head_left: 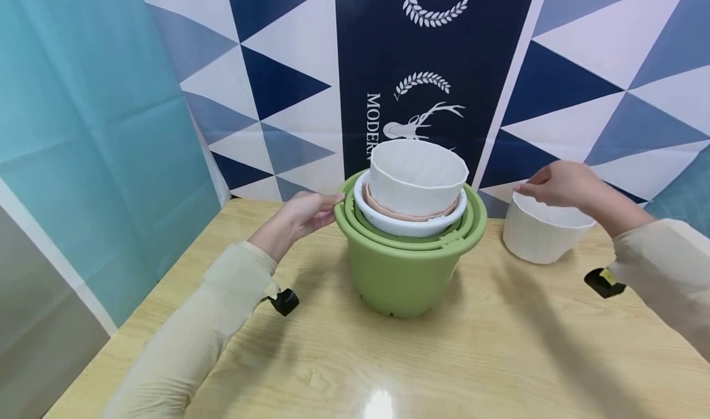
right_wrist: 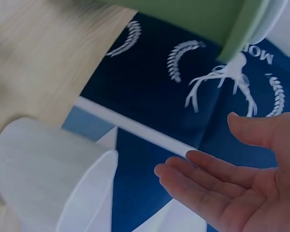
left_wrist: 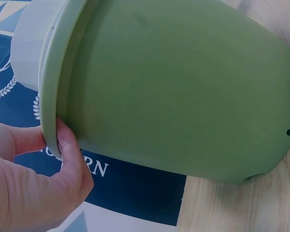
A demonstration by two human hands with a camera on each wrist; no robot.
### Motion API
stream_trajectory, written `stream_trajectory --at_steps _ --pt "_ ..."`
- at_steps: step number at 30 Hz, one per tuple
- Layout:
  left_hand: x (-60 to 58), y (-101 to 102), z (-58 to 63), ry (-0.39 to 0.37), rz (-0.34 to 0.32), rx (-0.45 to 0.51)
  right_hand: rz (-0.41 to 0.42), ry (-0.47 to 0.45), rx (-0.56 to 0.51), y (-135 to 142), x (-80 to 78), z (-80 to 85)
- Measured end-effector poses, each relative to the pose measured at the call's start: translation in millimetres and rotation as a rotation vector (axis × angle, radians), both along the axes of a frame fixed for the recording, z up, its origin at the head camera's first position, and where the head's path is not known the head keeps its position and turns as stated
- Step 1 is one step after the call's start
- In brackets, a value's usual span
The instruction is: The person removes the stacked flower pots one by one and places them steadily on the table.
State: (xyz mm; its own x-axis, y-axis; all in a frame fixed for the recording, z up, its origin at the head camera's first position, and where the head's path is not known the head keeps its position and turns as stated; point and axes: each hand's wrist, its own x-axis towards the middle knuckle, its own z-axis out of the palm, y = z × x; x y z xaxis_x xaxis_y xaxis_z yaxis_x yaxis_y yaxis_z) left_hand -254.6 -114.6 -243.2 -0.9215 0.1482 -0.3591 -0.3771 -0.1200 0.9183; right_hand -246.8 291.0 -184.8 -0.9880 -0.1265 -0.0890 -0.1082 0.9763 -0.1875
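A large green flowerpot stands upright on the table with several smaller pots nested in it. Among these are a white round pot, a peach-coloured pot and, topmost, a white faceted pot. My left hand pinches the green rim at its left side, thumb and fingers on either side of it in the left wrist view. Over at the right, another white pot stands apart on the table. My right hand is above that pot, fingers extended and holding nothing in the right wrist view.
The wooden table carries the pots near its back edge. Behind it hangs a cloth patterned with blue and white triangles, and a teal curtain borders the left side. Each sleeve has a small black device at the wrist.
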Motion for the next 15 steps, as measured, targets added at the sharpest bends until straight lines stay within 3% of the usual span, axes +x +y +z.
stream_trajectory --at_steps 6,15 --pt "-4.1 2.0 2.5 0.005 0.003 0.020 -0.006 0.010 -0.066 -16.1 -0.4 16.7" --pt "-3.6 -1.6 -1.9 -0.002 0.004 0.025 0.045 0.064 -0.019 -52.0 4.1 29.6"
